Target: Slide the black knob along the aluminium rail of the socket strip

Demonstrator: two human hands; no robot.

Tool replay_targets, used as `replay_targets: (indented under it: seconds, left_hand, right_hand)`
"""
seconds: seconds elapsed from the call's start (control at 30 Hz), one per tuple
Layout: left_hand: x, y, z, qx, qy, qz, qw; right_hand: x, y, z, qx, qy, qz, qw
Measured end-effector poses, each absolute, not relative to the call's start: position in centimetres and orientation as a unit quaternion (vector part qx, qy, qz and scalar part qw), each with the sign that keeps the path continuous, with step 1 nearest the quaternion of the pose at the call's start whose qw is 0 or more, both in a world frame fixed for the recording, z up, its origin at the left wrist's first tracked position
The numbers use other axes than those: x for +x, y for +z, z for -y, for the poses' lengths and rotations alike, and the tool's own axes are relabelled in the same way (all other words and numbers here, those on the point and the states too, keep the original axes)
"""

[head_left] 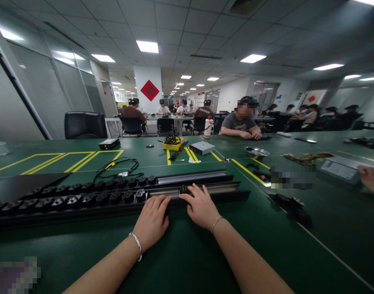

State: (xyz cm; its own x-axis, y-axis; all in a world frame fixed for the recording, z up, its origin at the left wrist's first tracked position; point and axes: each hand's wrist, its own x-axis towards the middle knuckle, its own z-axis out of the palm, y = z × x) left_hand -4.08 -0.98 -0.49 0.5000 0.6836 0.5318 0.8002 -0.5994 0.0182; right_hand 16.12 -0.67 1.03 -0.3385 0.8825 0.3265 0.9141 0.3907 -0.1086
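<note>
Two long black channel rails lie side by side across the table. In the near rail (217,197) a row of black socket-like modules (115,197) fills the left part, and a bare metallic strip shows further right. One separate black module (183,189) sits in that rail, apart from the row. My left hand (153,220) rests over the near rail's front edge, fingers stretched out beside the row's right end. My right hand (202,208) reaches over the rail with fingers spread, its fingertips beside the separate module. Whether they touch it is hard to tell.
Behind the rails lie a black cable (133,165), a yellow tray (173,145) with wires, and a grey metal box (202,148). To the right are a metal bowl (257,152), a dark part (292,208) and a power supply (339,168) near another person's hand (372,179). A co-worker (243,118) sits opposite.
</note>
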Motion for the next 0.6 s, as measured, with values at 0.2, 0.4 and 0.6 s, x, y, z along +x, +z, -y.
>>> replay_targets:
  seconds: [0.2, 0.4, 0.6]
  left_hand:
    - [-4.04, -0.41, 1.09, -0.858, -0.247, 0.436, 0.113]
    - [-4.03, -0.34, 1.06, -0.86, -0.244, 0.434, 0.113]
    - [-4.03, -0.33, 1.12, -0.86, -0.243, 0.435, 0.112]
  right_hand:
    - [16.29, 1.21, 0.73, -0.552, -0.038, 0.817, 0.163]
    - [16.44, 1.35, 0.75, -0.547, -0.036, 0.82, 0.164]
    - [16.42, 1.35, 0.79, -0.551, -0.035, 0.818, 0.162]
